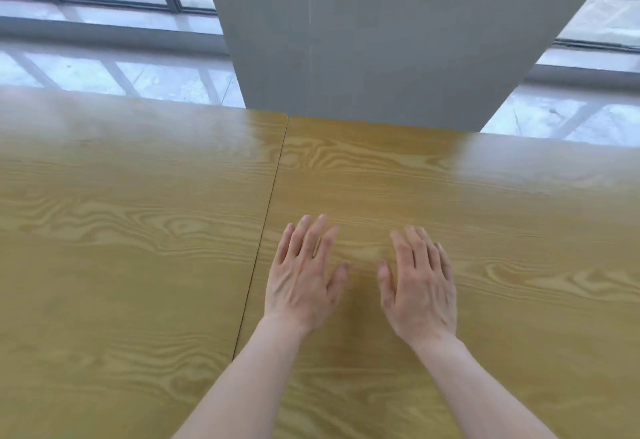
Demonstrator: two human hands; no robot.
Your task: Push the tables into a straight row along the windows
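Left hand (303, 279) and right hand (420, 286), fingers spread and gripping nothing, hover over the right table (450, 196) (glossy, rigid, likely heavy), so flat palms or its near edge suit pushing.

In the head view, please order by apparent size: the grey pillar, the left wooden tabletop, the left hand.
1. Left wooden tabletop, cut off by the frame.
2. Grey pillar, also cut off.
3. Left hand, though nearest the camera.
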